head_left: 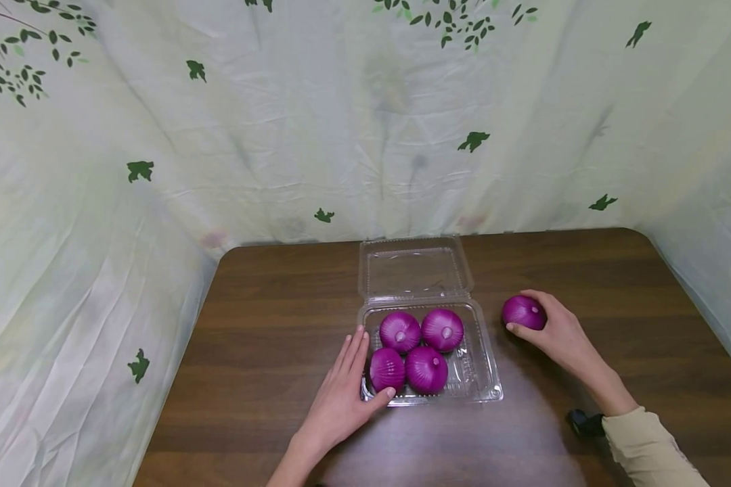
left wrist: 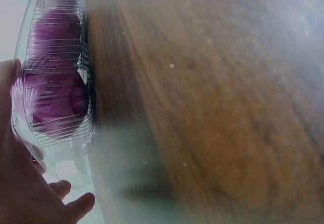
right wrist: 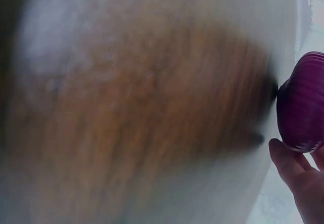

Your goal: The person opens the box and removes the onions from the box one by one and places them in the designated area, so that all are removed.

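Note:
Several purple onions (head_left: pixel 426 370) sit together in the base of a clear plastic clamshell box (head_left: pixel 484 379), toward its left side. Its lid (head_left: pixel 415 267) lies folded back, away from me. My left hand (head_left: pixel 341 399) rests against the box's left front corner, fingers extended along the left side and thumb at the front rim. In the left wrist view, onions (left wrist: pixel 58 97) show through the ribbed wall beside that hand (left wrist: pixel 25 178). Right of the box, my right hand (head_left: pixel 557 331) grips another onion (head_left: pixel 522 312) between thumb and fingers; the right wrist view shows this onion (right wrist: pixel 304 102) close up.
The box stands on a brown wood-grain table (head_left: pixel 268 338) with rounded back corners. A pale curtain (head_left: pixel 280 135) printed with green leaves hangs behind and along both sides. A dark strap device (head_left: pixel 585 424) sits on my right wrist, by a beige sleeve (head_left: pixel 648 446).

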Demonstrator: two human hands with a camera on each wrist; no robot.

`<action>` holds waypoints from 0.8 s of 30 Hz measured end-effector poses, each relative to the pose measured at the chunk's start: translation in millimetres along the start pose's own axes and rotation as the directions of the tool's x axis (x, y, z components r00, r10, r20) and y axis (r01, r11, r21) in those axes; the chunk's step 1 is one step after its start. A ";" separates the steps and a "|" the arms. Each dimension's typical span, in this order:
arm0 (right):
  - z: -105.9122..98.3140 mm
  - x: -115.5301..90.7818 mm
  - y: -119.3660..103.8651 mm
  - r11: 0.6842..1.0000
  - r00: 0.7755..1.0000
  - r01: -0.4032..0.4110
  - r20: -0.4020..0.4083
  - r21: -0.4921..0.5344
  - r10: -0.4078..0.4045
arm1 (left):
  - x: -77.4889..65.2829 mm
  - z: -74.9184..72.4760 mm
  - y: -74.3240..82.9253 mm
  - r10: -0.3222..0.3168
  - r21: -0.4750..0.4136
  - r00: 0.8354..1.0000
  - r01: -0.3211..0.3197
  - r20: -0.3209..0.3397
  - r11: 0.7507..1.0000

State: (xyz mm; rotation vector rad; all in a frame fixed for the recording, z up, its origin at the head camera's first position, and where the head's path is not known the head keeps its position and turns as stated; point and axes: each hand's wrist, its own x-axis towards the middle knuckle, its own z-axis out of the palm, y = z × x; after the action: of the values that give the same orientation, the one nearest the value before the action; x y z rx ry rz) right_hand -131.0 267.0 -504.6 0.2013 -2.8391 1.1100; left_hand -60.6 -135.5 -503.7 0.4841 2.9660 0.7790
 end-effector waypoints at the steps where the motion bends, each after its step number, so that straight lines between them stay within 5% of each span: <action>1: -0.4 -0.1 -0.1 1.000 1.000 -0.005 0.006 0.001 0.005 | 0.1 -0.3 0.0 0.000 0.000 1.000 0.000 0.001 1.000; 24: -9.4 -4.7 2.9 0.992 0.984 -0.126 0.122 -0.011 0.127 | -0.1 -0.1 0.4 -0.005 0.008 1.000 0.005 0.008 1.000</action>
State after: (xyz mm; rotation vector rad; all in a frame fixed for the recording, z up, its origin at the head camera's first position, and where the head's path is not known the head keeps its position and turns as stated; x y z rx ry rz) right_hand -126.4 275.9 -500.2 0.0929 -2.9992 1.1548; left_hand -60.4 -135.2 -503.5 0.4787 2.9634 0.7632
